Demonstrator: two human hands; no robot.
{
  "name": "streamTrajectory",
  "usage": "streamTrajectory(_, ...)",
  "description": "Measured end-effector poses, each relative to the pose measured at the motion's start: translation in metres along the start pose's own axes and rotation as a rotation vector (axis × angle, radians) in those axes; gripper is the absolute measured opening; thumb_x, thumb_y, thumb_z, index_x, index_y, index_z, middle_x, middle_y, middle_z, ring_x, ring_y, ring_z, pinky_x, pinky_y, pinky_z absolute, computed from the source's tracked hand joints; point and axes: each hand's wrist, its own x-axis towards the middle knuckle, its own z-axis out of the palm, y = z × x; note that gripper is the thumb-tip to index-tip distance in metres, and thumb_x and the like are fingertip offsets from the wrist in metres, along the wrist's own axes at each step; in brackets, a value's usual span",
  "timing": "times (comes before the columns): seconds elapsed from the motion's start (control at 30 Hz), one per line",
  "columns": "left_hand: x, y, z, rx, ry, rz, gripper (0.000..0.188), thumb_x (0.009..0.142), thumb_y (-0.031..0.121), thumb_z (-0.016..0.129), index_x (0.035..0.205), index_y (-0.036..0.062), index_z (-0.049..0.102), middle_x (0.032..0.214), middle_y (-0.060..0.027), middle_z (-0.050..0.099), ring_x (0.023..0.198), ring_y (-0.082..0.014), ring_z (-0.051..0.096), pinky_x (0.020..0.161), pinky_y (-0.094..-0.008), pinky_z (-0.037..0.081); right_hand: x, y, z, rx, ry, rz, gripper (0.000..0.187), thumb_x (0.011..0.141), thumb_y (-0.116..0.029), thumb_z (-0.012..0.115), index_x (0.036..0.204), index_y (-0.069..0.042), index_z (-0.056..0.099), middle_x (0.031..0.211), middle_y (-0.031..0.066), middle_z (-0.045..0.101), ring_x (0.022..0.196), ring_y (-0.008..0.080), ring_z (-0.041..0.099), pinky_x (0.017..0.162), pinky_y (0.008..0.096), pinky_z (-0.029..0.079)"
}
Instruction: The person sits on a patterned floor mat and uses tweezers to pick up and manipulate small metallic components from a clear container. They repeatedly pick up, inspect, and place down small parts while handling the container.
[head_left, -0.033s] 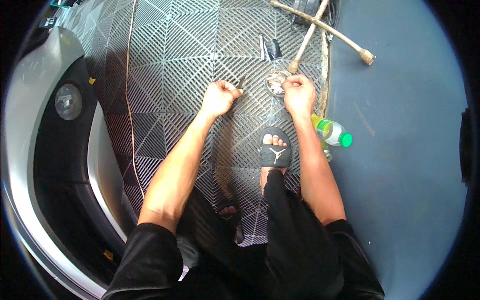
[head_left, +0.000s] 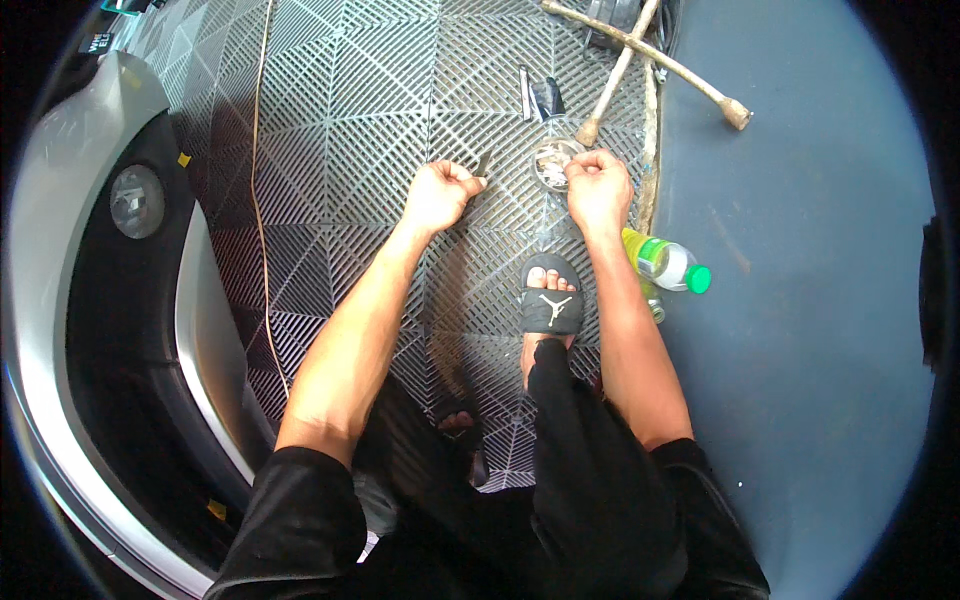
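Note:
My left hand (head_left: 440, 196) is closed in a pinch over the slatted floor. A thin dark pointed strip (head_left: 484, 162) sticks up from its thumb and finger. To the right, my right hand (head_left: 601, 190) is also pinched, its fingertips at the right rim of a round clear container (head_left: 540, 180). Small pale pieces (head_left: 553, 160) lie inside that container. Whatever the right fingers hold is too small or hidden to name. Just beyond the container lie a black object (head_left: 547, 98) and a slim metal tool (head_left: 525, 92).
A four-way lug wrench (head_left: 640, 45) lies at the upper right. Beside my right forearm is a green-capped bottle (head_left: 665, 263) with a yellow-green label. A silver car bumper (head_left: 40, 260) stands at the left, with a thin cable (head_left: 257, 190) near it. My sandalled foot (head_left: 550, 300) is between my arms.
The bottle has shifted slightly to the right. Both hands stay in the same places.

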Motion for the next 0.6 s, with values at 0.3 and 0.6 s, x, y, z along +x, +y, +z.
streamTrajectory(0.3,-0.006,0.005,-0.002,-0.067,-0.002,0.018,0.019,0.085,0.015,0.083,0.081,0.0046,0.067,0.073,0.0016,0.065,0.065,-0.0069,0.054,0.064,-0.0239,0.046,0.000,-0.017,-0.004,-0.268,-0.036,-0.081,0.016,0.087,-0.023,0.072,0.097,-0.012,0.076,0.102,0.0189,0.071,0.097,0.0391,0.068,0.086,0.0503,0.052)
streamTrajectory(0.6,-0.011,0.008,-0.003,-0.084,-0.012,0.060,0.018,0.085,0.014,0.083,0.082,0.0058,0.067,0.073,0.0022,0.064,0.064,-0.0067,0.053,0.062,-0.0242,0.045,-0.014,-0.031,-0.013,-0.354,-0.266,-0.044,0.017,0.089,-0.023,0.066,0.099,-0.014,0.076,0.100,0.0209,0.074,0.097,0.0401,0.072,0.087,0.0500,0.056)
